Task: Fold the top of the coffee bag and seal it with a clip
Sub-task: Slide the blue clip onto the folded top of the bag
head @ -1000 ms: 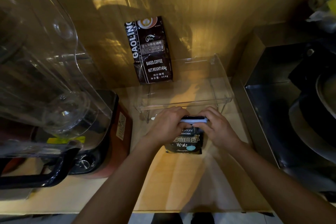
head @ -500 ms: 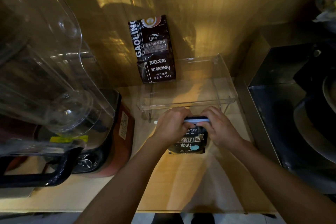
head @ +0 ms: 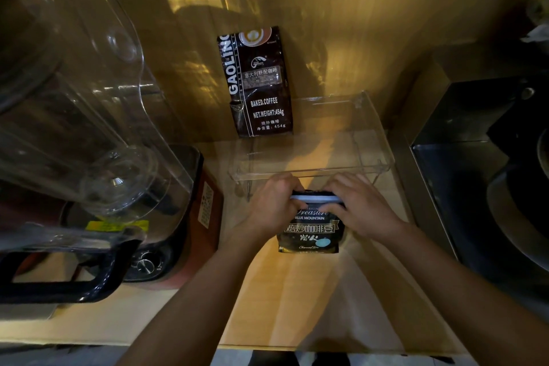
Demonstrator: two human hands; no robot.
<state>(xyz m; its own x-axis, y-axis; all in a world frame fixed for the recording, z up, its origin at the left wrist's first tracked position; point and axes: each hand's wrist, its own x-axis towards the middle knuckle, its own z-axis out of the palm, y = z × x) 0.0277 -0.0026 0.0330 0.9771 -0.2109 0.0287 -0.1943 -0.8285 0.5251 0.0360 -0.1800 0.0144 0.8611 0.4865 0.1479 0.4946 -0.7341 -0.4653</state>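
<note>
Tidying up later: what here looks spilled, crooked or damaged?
Nothing stands out. The small bag stands upright on the counter, both hands on the clip across its top. No spills visible.

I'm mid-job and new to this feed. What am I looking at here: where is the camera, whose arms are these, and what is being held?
There is no machine. The camera sits on a person's head and looks down at their own bare arms over a wooden counter. The left hand and right hand grip the two ends of a pale blue clip lying across the top of a small dark coffee bag, which stands on the counter. Whether the clip is fully closed cannot be told. Behind it are a clear plastic tray and a second, taller coffee bag against the wall. A blender stands at left, dark cookware at right.
</note>
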